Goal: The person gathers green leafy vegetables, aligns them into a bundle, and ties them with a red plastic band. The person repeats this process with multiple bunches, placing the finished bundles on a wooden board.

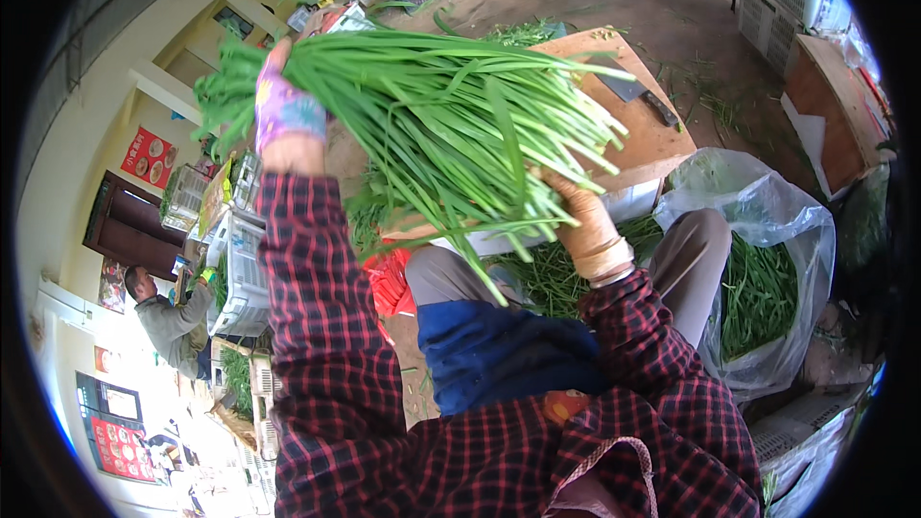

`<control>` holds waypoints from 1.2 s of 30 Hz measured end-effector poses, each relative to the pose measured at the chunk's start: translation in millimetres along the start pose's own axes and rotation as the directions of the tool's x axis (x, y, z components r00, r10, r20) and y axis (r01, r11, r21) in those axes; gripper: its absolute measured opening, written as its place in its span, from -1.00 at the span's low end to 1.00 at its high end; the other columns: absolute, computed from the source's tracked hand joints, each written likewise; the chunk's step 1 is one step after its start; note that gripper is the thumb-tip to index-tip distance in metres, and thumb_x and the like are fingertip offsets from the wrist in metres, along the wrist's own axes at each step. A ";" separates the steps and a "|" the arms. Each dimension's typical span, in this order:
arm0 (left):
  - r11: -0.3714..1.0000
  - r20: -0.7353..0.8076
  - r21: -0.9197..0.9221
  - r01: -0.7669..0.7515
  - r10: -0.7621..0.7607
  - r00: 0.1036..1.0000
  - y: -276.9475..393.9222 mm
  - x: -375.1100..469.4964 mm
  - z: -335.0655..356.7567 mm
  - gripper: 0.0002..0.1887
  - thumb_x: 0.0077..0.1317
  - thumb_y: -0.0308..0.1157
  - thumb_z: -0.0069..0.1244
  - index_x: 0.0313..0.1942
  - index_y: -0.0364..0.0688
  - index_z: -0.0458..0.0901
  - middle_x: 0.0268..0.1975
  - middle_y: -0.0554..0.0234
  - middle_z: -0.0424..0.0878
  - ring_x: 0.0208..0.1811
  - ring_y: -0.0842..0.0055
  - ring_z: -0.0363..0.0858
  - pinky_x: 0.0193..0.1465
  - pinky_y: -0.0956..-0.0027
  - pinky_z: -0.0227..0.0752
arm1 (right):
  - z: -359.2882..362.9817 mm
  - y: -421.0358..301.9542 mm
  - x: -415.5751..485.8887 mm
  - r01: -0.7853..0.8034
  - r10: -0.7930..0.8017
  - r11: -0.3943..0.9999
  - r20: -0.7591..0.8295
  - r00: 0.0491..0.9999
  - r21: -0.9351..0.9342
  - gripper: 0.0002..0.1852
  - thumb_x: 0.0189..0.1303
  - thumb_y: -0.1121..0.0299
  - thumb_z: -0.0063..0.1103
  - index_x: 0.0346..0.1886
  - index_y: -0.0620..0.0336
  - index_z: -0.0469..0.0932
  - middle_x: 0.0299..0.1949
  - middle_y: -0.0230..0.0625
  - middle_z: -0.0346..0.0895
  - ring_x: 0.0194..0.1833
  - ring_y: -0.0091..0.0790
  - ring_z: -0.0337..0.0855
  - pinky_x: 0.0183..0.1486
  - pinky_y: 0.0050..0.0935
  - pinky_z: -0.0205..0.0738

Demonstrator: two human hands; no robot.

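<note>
A big loose bunch of garlic chives (432,108) spans the air above my lap, leaf tips to the left and pale stem ends to the right. My left hand (288,104), in a purple patterned glove, grips the bunch near its leafy end. At the stem end, my right hand (583,230) in a tan glove holds it from below, its fingertips partly hidden by stems. Behind the stems, a cleaver (626,86) with a dark handle rests on a wooden board (647,144). More cut greens (550,280) lie between my knees.
A clear plastic bag (763,187) of greens stands by my right knee. Red plastic bags (391,280) lie near my other knee. White crates (241,273) stand at left, beside a person (169,316) in a grey jacket. Stacked crates (770,21) and a wooden box (835,104) are at right.
</note>
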State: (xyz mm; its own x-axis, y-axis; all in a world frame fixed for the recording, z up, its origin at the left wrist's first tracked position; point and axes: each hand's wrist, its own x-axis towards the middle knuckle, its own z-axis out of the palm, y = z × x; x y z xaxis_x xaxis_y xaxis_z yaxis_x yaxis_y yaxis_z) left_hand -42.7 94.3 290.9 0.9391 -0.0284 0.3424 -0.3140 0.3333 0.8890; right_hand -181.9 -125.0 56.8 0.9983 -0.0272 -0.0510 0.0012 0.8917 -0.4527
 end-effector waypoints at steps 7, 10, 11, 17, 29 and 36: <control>0.935 -0.405 -0.131 0.330 -0.354 0.843 -67.8 -113.2 -129.7 -0.45 0.28 -0.05 -0.03 0.09 -0.32 0.48 0.13 -0.07 0.53 0.14 0.11 0.49 0.22 -0.08 0.31 | -44.4 -2.6 -39.2 -0.178 0.242 0.898 0.114 0.964 -0.403 -0.63 0.26 0.25 0.13 0.08 0.18 0.50 -0.11 -0.41 0.58 -0.12 -0.47 0.58 0.00 -0.43 0.50; 0.911 -0.660 -0.251 0.327 -0.408 0.631 -100.8 -159.9 -221.4 -0.51 0.24 -0.07 -0.06 0.03 -0.26 0.57 0.09 0.04 0.58 0.14 0.13 0.50 0.24 -0.02 0.30 | -72.4 18.1 -32.1 -0.388 0.400 0.891 0.001 0.917 -0.237 -0.78 0.28 0.27 0.11 -0.16 0.22 0.56 -0.37 -0.37 0.57 -0.29 -0.39 0.58 -0.13 -0.41 0.47; 0.905 -0.680 -0.301 0.300 -0.424 0.598 -114.8 -176.8 -261.2 -0.51 0.23 -0.08 -0.06 0.02 -0.25 0.58 0.09 0.05 0.59 0.14 0.13 0.50 0.25 -0.02 0.28 | -83.1 18.8 -29.5 -0.405 0.416 0.904 0.059 0.908 -0.139 -0.81 0.28 0.27 0.11 -0.21 0.19 0.54 -0.41 -0.39 0.54 -0.28 -0.34 0.57 -0.11 -0.37 0.48; 0.871 -0.620 -0.397 0.287 -0.486 0.616 -164.9 -249.3 -350.7 -0.49 0.27 -0.10 -0.17 0.08 -0.27 0.53 0.12 0.01 0.56 0.13 0.06 0.49 0.24 -0.05 0.29 | -96.1 -23.3 -32.7 -0.218 0.012 0.737 -0.310 0.951 -0.640 -0.76 0.24 0.23 0.18 -0.22 0.23 0.56 -0.42 -0.40 0.55 -0.31 -0.23 0.61 -0.16 -0.35 0.55; 0.851 -0.679 -0.434 0.296 -0.525 0.514 -206.2 -259.1 -334.2 -0.51 0.33 -0.15 -0.21 0.14 -0.28 0.49 0.16 -0.01 0.53 0.19 0.10 0.46 0.31 -0.01 0.22 | -7.3 106.1 -65.8 -0.454 0.481 0.636 -0.140 0.866 -0.624 -0.65 0.24 0.09 0.21 -0.18 0.21 0.60 -0.64 -0.39 0.46 -0.66 -0.51 0.43 -0.59 -0.55 0.32; 0.869 -0.556 -0.416 0.269 -0.477 0.681 -223.8 -288.3 -354.7 -0.47 0.36 -0.05 -0.28 0.16 -0.22 0.48 0.19 -0.01 0.49 0.19 0.10 0.44 0.27 -0.04 0.26 | -31.4 11.5 -80.3 -0.076 0.081 0.993 0.057 0.995 -0.085 -0.72 0.34 0.20 0.02 -0.35 0.22 0.52 -0.67 -0.46 0.27 -0.58 -0.47 0.36 -0.44 -0.47 0.37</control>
State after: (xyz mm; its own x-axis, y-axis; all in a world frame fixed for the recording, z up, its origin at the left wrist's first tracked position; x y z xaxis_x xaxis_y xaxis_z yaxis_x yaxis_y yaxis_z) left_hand -193.7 362.2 -114.6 0.8668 0.3453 -0.3597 0.0376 0.6741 0.7377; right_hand -264.0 -126.7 27.6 0.9968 0.0706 -0.0367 -0.0794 0.8495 -0.5216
